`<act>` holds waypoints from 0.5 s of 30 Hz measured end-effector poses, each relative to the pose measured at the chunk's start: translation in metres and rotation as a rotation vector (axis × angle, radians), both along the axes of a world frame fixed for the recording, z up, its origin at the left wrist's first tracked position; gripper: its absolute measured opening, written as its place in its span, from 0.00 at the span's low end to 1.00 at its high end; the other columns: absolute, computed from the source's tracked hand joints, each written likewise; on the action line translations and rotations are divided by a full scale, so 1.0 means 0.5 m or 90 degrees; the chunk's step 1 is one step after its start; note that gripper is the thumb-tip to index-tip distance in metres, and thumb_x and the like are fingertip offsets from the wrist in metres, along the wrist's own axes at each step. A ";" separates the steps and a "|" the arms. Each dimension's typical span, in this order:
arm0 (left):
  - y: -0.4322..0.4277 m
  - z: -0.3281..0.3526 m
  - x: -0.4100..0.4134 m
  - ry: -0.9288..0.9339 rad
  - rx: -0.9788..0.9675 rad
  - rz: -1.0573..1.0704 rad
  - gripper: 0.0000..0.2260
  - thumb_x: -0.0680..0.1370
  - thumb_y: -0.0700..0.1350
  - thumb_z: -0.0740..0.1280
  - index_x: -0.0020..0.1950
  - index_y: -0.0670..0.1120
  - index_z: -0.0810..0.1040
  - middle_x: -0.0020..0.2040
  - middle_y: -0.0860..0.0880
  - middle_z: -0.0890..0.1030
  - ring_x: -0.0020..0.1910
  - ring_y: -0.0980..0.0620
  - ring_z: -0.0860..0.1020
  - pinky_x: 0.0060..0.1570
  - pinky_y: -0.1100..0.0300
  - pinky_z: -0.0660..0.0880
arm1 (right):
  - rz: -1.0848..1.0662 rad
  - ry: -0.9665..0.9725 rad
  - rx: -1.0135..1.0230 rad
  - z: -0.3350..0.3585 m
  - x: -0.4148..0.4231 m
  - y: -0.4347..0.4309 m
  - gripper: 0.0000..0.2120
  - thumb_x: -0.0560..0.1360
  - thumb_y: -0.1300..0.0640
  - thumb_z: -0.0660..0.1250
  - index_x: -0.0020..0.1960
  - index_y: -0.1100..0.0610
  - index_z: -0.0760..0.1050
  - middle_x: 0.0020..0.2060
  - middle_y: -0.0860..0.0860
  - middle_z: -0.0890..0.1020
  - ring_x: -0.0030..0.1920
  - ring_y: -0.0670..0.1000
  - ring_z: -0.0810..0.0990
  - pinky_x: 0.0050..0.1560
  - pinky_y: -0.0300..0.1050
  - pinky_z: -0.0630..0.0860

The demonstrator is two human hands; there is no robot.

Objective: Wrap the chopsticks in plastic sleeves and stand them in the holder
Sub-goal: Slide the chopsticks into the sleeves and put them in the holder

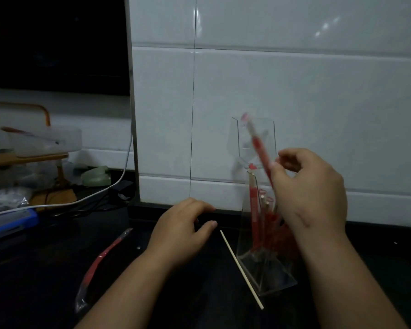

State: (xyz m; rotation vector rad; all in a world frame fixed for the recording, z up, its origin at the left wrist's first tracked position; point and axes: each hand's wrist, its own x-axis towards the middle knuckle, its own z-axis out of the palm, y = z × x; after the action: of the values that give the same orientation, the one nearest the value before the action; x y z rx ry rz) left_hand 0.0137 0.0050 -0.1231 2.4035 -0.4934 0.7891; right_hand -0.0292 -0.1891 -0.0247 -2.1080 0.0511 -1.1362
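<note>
Sleeved chopstick held tilted above holder.
Right hand pinches its lower end; left hand loosely curled, empty, left of holder; bare chopstick lies just beside holder's left.

In your right hand the red plastic-sleeved chopstick shines, the clear plastic holder below it looks glossy, and the pale bare wooden chopstick by your left hand matt.
</note>
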 end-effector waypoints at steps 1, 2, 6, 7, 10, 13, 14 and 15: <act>0.002 0.001 0.000 0.002 -0.008 0.009 0.11 0.78 0.54 0.68 0.60 0.57 0.79 0.48 0.63 0.74 0.47 0.62 0.73 0.48 0.66 0.69 | 0.004 -0.002 0.003 0.000 -0.001 -0.001 0.11 0.78 0.50 0.67 0.59 0.49 0.79 0.49 0.43 0.82 0.48 0.47 0.78 0.45 0.41 0.68; 0.003 0.002 0.001 0.004 -0.014 0.015 0.11 0.78 0.54 0.68 0.60 0.57 0.79 0.48 0.63 0.74 0.47 0.62 0.73 0.48 0.66 0.69 | 0.007 -0.008 0.003 0.000 -0.002 -0.002 0.10 0.78 0.50 0.67 0.58 0.49 0.79 0.48 0.43 0.82 0.47 0.46 0.77 0.45 0.40 0.68; 0.003 0.002 0.000 -0.011 -0.020 0.020 0.10 0.77 0.52 0.69 0.58 0.56 0.80 0.47 0.62 0.75 0.45 0.62 0.73 0.47 0.65 0.69 | 0.023 -0.021 -0.004 -0.002 -0.003 -0.004 0.05 0.78 0.52 0.66 0.52 0.48 0.79 0.43 0.42 0.79 0.45 0.45 0.76 0.42 0.40 0.68; 0.003 0.003 0.000 -0.012 -0.019 0.022 0.10 0.77 0.52 0.69 0.58 0.56 0.80 0.47 0.62 0.75 0.45 0.62 0.73 0.47 0.65 0.69 | 0.024 -0.021 -0.008 -0.002 -0.003 -0.004 0.04 0.78 0.52 0.66 0.51 0.48 0.79 0.43 0.42 0.79 0.44 0.46 0.76 0.41 0.41 0.68; 0.004 0.002 0.002 -0.019 -0.016 0.025 0.09 0.78 0.51 0.69 0.57 0.55 0.80 0.46 0.62 0.75 0.45 0.61 0.74 0.47 0.65 0.69 | 0.028 -0.046 -0.016 -0.004 -0.004 -0.004 0.04 0.78 0.53 0.65 0.49 0.49 0.79 0.41 0.42 0.79 0.42 0.47 0.76 0.38 0.40 0.67; 0.006 0.001 0.006 -0.014 -0.019 0.035 0.08 0.78 0.49 0.68 0.58 0.54 0.80 0.47 0.61 0.75 0.46 0.60 0.74 0.47 0.66 0.68 | 0.068 -0.154 -0.017 -0.008 -0.012 0.000 0.04 0.78 0.54 0.65 0.47 0.50 0.79 0.39 0.43 0.80 0.36 0.47 0.76 0.36 0.42 0.70; 0.007 0.000 0.008 -0.012 -0.021 0.041 0.08 0.79 0.48 0.68 0.58 0.54 0.81 0.47 0.61 0.75 0.47 0.60 0.74 0.47 0.67 0.67 | 0.080 -0.210 -0.028 -0.009 -0.016 0.004 0.05 0.78 0.54 0.65 0.46 0.52 0.79 0.37 0.44 0.80 0.34 0.48 0.75 0.35 0.43 0.71; 0.008 0.000 0.009 -0.012 -0.023 0.048 0.08 0.79 0.47 0.68 0.57 0.54 0.81 0.47 0.61 0.76 0.48 0.60 0.74 0.47 0.68 0.67 | 0.087 -0.271 -0.048 -0.009 -0.020 0.008 0.05 0.78 0.56 0.65 0.45 0.54 0.79 0.36 0.45 0.79 0.33 0.50 0.75 0.35 0.45 0.71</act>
State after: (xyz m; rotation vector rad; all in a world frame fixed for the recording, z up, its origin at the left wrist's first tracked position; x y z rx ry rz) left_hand 0.0183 0.0090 -0.1231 2.3959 -0.3947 0.8476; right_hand -0.0392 -0.1853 -0.0293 -1.8577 -0.3341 -1.4951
